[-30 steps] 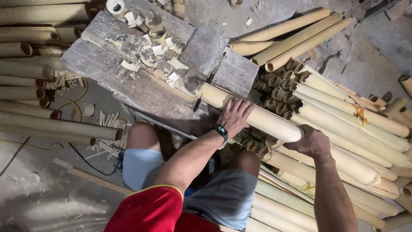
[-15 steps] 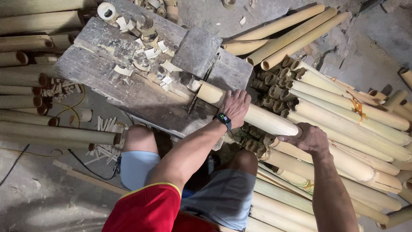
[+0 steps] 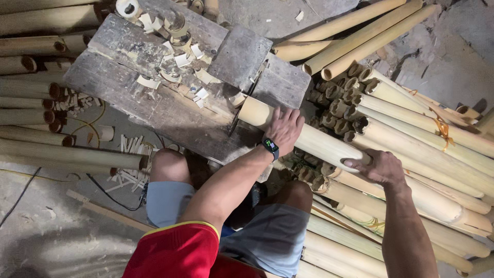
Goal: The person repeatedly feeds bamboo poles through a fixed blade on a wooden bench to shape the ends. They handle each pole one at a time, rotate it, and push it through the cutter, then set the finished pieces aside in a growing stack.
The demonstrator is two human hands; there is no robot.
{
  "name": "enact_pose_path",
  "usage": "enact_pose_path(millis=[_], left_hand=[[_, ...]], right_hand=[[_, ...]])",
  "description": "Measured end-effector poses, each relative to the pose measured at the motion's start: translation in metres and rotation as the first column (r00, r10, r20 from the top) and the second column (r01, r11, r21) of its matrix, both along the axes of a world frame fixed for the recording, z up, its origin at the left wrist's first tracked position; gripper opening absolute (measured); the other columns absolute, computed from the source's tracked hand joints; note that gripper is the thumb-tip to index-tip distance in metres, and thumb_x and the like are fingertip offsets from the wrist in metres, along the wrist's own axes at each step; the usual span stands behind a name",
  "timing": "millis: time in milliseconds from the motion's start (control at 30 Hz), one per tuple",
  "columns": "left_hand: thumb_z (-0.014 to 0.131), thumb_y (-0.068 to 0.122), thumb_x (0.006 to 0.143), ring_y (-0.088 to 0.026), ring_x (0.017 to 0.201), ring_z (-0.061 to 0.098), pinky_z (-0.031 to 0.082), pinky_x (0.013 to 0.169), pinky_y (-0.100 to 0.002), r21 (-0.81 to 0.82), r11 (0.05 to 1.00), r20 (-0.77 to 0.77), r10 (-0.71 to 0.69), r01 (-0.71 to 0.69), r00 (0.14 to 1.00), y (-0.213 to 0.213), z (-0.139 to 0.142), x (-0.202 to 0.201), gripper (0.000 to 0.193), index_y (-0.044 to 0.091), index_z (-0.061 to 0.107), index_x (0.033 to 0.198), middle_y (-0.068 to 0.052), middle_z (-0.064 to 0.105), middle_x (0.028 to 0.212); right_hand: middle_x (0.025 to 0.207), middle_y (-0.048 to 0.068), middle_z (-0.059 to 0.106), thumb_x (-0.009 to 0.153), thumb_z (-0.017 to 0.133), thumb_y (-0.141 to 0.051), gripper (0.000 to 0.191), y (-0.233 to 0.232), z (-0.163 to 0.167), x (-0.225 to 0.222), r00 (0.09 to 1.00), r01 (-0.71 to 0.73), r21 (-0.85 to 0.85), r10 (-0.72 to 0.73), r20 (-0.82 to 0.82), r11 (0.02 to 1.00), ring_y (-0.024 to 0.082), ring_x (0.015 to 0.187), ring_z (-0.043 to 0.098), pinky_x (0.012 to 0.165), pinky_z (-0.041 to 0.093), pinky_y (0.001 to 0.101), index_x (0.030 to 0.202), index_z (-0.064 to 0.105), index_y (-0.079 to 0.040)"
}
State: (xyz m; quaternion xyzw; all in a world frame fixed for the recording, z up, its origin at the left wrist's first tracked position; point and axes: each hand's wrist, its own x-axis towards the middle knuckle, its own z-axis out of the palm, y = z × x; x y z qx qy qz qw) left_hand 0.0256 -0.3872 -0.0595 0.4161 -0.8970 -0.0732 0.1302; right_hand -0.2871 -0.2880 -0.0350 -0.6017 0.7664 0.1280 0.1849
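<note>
Probably a bamboo workshop, stacked bamboo poles [image 3: 411,128], worn wooden bench [image 3: 154,98], offcuts [image 3: 180,59], dusty floor [image 3: 46,237]

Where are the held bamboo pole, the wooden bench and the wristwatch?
bamboo pole [image 3: 319,141], head view, on its bare middle stretch between the hands.
wooden bench [image 3: 134,49], head view, on a bare plank of its top.
wristwatch [image 3: 270,145], head view, on its dark face.
</note>
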Motion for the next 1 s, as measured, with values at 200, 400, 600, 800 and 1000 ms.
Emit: enact_pose_path(millis=[200, 400, 600, 800, 1000], left_hand=[[0.09, 0.036, 0.056, -0.031, 0.127, 0.047, 0.043, 0.102, -0.056, 0.238, 0.969, 0.215, -0.116, 0.063, 0.97, -0.015, 0.027, 0.0, 0.092, 0.0, 0.048, 0.13, -0.017, 0.049, 0.131], [0.099, 0.049, 0.045, -0.038, 0.134, 0.034, 0.028, 0.112, -0.064, 0.396, 0.918, 0.214, -0.121, 0.027, 0.969, -0.031, 0.039, -0.007, 0.12, -0.003, 0.038, 0.135, -0.023, 0.038, 0.139], [0.098, 0.049, 0.05, -0.034, 0.135, 0.037, 0.031, 0.119, -0.06, 0.377, 0.925, 0.161, -0.109, 0.041, 0.981, -0.001, 0.048, 0.004, 0.116, -0.003, 0.041, 0.137, -0.021, 0.04, 0.14], [0.094, 0.019, 0.071, -0.027, 0.121, 0.058, 0.062, 0.098, -0.039, 0.551, 0.826, -0.833, 0.552, 0.117, 0.024, 0.096, 0.027, 0.081, 0.104, 0.005, 0.025, 0.147, -0.022, 0.044, 0.139], [0.089, 0.011, 0.081, -0.024, 0.126, 0.059, 0.059, 0.104, -0.039, 0.372, 0.831, -0.896, 0.438, 0.414, -0.074, 0.146, 0.047, 0.109, 0.099, 0.008, 0.023, 0.154, -0.016, 0.048, 0.138]], right_hand=[[0.078, 0.015, 0.08, 0.069, 0.046, -0.09, 0.096, 0.0, 0.006, 0.011, 0.993, 0.113, 0.049, -0.114, 0.028, 0.992, 0.029, 0.089, 0.077, 0.09, 0.057, 0.0503, 0.137, 0.069, -0.026], [0.083, 0.021, 0.078, 0.079, 0.046, -0.089, 0.095, -0.013, 0.02, 0.011, 0.977, 0.208, 0.084, -0.211, 0.029, 0.974, 0.035, 0.087, 0.075, 0.089, 0.057, 0.0529, 0.108, 0.083, -0.007], [0.079, 0.02, 0.074, 0.08, 0.055, -0.081, 0.083, 0.012, 0.034, 0.0, 0.916, 0.364, 0.137, -0.381, 0.129, 0.921, 0.032, 0.078, 0.073, 0.08, 0.055, 0.0543, 0.096, 0.08, -0.003], [0.061, 0.016, 0.063, 0.096, 0.041, -0.069, 0.074, 0.102, 0.014, -0.002, 0.906, 0.267, -0.012, -0.247, 0.343, 0.964, 0.026, 0.06, 0.06, 0.065, 0.05, 0.0442, 0.08, 0.066, -0.001], [0.071, 0.008, 0.055, 0.105, 0.054, -0.042, 0.042, 0.187, -0.034, 0.032, 0.79, 0.475, -0.426, -0.16, 0.592, 0.77, 0.018, 0.067, 0.049, 0.062, 0.042, 0.035, 0.095, 0.063, -0.003]])
